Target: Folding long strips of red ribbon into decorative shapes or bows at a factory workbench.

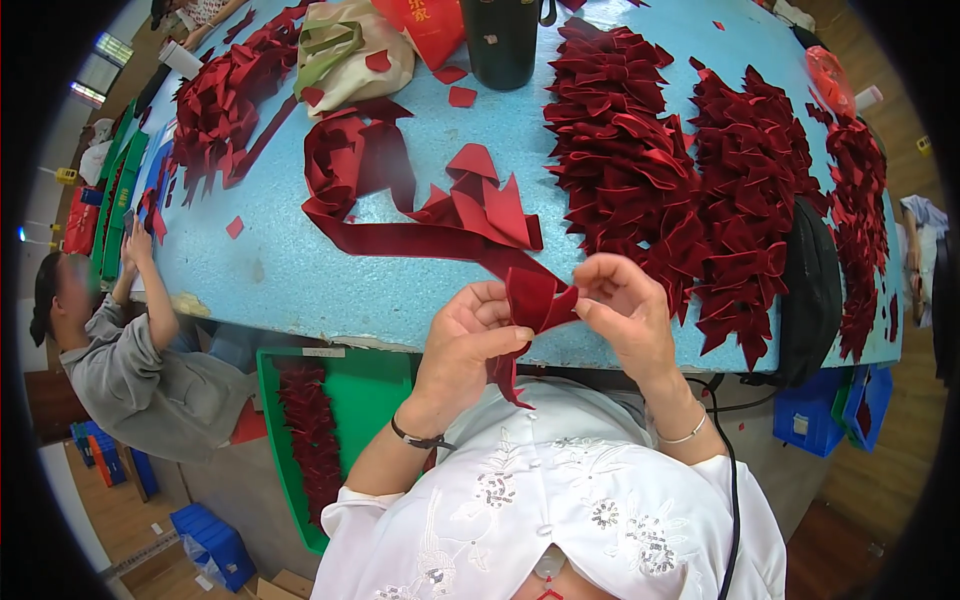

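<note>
Dark red velvet ribbon (533, 299), folded into a loop, is held between my two hands over the table's near edge. My left hand (462, 335) pinches the loop from its left side, thumb in front, and a pointed tail hangs below. On the other side, my right hand (632, 312) pinches the ribbon's right part between thumb and fingertips. From the loop, a long strip (415, 243) of the same ribbon runs back and left to a loose heap (350, 165). Cut ribbon pieces (490, 205) lie beside that strip.
Rows of finished red bows (620, 130) cover the right of the blue table (270, 290). A dark bottle (501, 45) and a cream cloth bag (375, 60) stand at the back. Left below is a green bin (350, 400) with bows; a black bag (808, 290) hangs at right. A co-worker (150, 370) sits left.
</note>
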### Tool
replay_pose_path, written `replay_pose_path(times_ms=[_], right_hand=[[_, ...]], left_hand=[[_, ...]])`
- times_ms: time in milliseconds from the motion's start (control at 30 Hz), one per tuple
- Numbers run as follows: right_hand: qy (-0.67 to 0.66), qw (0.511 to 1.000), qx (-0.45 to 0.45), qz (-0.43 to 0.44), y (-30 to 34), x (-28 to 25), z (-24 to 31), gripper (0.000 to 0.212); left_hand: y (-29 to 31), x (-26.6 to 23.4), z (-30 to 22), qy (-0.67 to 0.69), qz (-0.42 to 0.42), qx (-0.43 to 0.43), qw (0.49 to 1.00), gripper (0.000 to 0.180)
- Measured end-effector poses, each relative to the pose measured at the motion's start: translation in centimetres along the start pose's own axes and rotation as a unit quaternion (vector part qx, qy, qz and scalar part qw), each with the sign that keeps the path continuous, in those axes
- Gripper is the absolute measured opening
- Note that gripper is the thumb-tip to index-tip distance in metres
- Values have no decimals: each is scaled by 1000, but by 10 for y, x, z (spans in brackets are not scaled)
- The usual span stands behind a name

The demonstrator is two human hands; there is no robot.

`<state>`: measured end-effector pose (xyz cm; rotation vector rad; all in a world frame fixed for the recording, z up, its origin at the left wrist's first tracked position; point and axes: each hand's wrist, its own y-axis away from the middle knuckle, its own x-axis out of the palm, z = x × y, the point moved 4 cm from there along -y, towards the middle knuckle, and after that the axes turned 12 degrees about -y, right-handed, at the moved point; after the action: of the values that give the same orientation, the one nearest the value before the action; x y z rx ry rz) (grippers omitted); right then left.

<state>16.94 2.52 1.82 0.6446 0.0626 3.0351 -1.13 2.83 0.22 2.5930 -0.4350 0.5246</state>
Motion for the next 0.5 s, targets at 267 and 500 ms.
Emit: replay_pose_path(times_ms=[267, 500], right_hand=[[197, 960, -47, 193, -11, 11, 17, 16], [147, 963, -95, 203, -6, 10, 15, 8]], left_hand=[[7, 12, -4, -157, 40, 1, 987, 43], [8, 14, -3, -223, 50, -2, 973, 32]])
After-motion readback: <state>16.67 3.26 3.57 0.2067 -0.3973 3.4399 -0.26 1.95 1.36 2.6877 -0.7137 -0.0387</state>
